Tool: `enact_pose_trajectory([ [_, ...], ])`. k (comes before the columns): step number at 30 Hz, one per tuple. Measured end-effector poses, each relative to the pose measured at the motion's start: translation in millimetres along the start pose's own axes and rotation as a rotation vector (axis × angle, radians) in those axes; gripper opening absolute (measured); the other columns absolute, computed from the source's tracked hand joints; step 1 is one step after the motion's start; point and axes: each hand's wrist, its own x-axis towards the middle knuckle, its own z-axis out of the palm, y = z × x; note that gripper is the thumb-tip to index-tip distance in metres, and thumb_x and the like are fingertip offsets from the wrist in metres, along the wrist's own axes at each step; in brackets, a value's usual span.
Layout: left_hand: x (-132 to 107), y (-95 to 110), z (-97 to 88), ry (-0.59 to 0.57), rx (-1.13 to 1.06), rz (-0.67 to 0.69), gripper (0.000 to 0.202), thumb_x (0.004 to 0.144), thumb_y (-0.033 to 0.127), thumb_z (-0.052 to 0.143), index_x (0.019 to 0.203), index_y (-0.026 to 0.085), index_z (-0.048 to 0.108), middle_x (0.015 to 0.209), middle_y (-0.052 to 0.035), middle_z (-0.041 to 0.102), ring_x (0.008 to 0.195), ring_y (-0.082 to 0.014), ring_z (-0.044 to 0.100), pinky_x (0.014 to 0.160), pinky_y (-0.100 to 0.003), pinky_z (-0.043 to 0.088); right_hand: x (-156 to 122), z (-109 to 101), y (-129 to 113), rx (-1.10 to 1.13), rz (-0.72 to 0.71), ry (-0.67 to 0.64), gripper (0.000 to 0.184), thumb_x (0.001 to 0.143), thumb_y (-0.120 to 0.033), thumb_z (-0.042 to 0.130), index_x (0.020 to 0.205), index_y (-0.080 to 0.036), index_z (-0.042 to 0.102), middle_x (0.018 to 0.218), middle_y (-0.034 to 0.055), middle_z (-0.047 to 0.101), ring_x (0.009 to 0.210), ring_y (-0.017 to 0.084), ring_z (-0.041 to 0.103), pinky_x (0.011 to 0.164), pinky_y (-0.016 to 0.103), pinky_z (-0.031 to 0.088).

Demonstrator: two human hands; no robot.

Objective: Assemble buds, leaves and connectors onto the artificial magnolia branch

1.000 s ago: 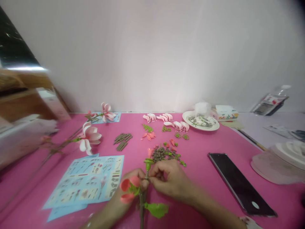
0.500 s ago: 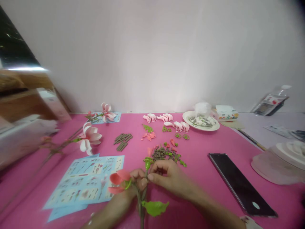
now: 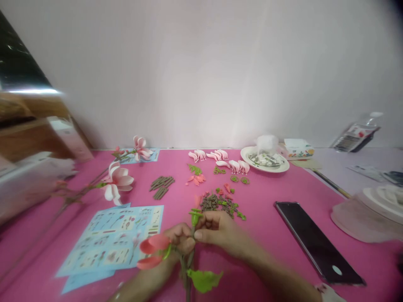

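Observation:
Both hands meet low in the middle over a pink table cover. My left hand is closed around a toy flower stem with a coral bud sticking out left and a green leaf below. My right hand pinches the same stem just under its green tip. A heap of small brown and green pieces lies just beyond my right fingers.
A blue instruction sheet lies to the left, a black phone to the right. Farther back are a finished pink flower branch, brown sticks, pink petals and a white plate. A white tray sits at the right edge.
The coral bud has swung left and lower as my left hand turned the stem. My right hand has stayed pinched on the stem near the tip.

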Motion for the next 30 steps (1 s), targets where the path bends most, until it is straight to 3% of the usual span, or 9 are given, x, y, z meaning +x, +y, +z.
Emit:
enact_pose_trajectory([
  [6, 1, 5, 5.0, 0.03, 0.002, -0.016, 0.039, 0.064, 0.047, 0.076, 0.066, 0.019, 0.048, 0.043, 0.0097, 0.044, 0.036, -0.005, 0.035, 0.039, -0.02, 0.02, 3, 2, 4, 0.097, 0.035, 0.032, 0.025, 0.058, -0.032, 0.078, 0.064, -0.013, 0.064, 0.054, -0.005, 0.054, 0.05, 0.007, 0.045, 0.052, 0.021, 0.034],
  [11, -2, 3, 1.7, -0.023, -0.008, -0.007, 0.028, 0.076, 0.037, 0.069, 0.068, 0.019, 0.05, 0.047, 0.0082, 0.047, 0.038, -0.0049, 0.037, 0.042, -0.02, 0.023, 4, 3, 8, 0.138, 0.032, 0.033, 0.025, 0.058, -0.031, 0.079, 0.064, -0.013, 0.065, 0.054, -0.0043, 0.057, 0.049, 0.006, 0.047, 0.051, 0.02, 0.035],
  [20, -3, -3, -1.4, -0.072, -0.056, 0.014, 0.021, 0.081, 0.035, 0.065, 0.073, 0.017, 0.055, 0.051, 0.006, 0.049, 0.041, -0.0059, 0.038, 0.043, -0.02, 0.026, 4, 4, 13, 0.165, -0.023, 0.019, 0.025, 0.068, -0.034, 0.073, 0.063, -0.012, 0.063, 0.053, -0.0027, 0.058, 0.048, 0.008, 0.05, 0.051, 0.021, 0.038],
  [23, -2, -3, -2.4, -0.049, -0.075, 0.023, 0.022, 0.081, 0.033, 0.065, 0.071, 0.017, 0.053, 0.051, 0.007, 0.046, 0.041, -0.0053, 0.036, 0.043, -0.019, 0.025, 1, 5, 10, -0.025, -0.155, 0.1, 0.019, 0.073, -0.03, 0.067, 0.065, -0.013, 0.062, 0.056, -0.0017, 0.058, 0.051, 0.009, 0.051, 0.052, 0.022, 0.04],
  [26, -1, -3, -3.3, 0.008, -0.06, 0.026, 0.022, 0.08, 0.032, 0.066, 0.07, 0.016, 0.053, 0.052, 0.0076, 0.042, 0.044, -0.0046, 0.032, 0.043, -0.018, 0.022, -2, 7, 9, -0.307, -0.411, 0.192, 0.011, 0.077, -0.021, 0.06, 0.068, -0.015, 0.063, 0.063, 0.001, 0.062, 0.058, 0.012, 0.054, 0.056, 0.023, 0.043],
  [30, -2, -4, -2.5, 0.018, -0.087, 0.008, 0.023, 0.077, 0.034, 0.069, 0.072, 0.017, 0.055, 0.053, 0.008, 0.041, 0.044, -0.0048, 0.03, 0.043, -0.018, 0.021, -3, 8, 14, -0.521, -0.659, 0.213, 0.004, 0.076, -0.019, 0.061, 0.073, -0.017, 0.063, 0.065, 0.0006, 0.063, 0.055, 0.011, 0.053, 0.055, 0.023, 0.044],
])
